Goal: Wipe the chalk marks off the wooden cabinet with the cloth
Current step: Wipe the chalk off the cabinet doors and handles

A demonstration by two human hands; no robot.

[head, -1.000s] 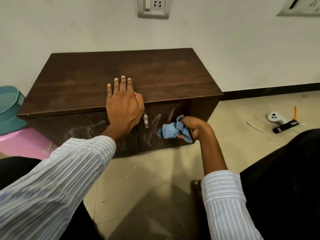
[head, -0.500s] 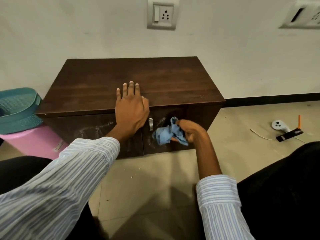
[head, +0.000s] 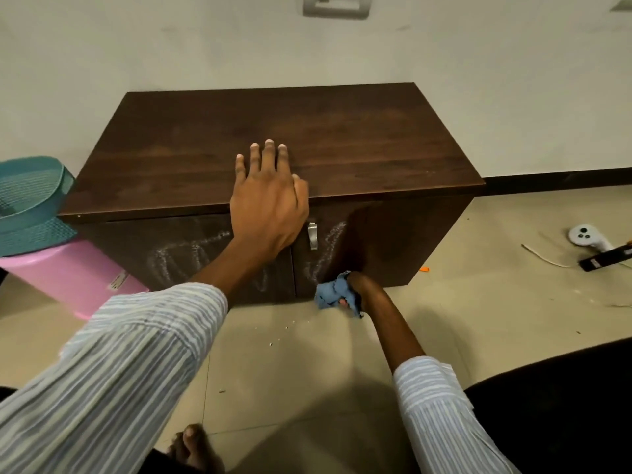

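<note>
A low dark wooden cabinet (head: 359,145) stands against the wall, with two front doors and a metal handle (head: 312,235). White chalk marks (head: 178,258) cover the left door, and fainter chalk strokes (head: 330,241) remain on the right door beside the handle. My left hand (head: 268,203) lies flat on the cabinet's top front edge with fingers straight. My right hand (head: 357,290) grips a crumpled blue cloth (head: 333,294) against the bottom of the right door, near the floor.
A teal mesh basket (head: 30,200) sits on a pink plastic stool (head: 68,271) left of the cabinet. A white controller (head: 583,236) and a black device (head: 605,258) lie on the tiled floor at right. Chalk crumbs (head: 284,328) dot the floor in front.
My right hand has dragged the cloth down the right door from mid height to its bottom edge, leaving the wiped strip darker. My left hand has stayed on the cabinet top.
</note>
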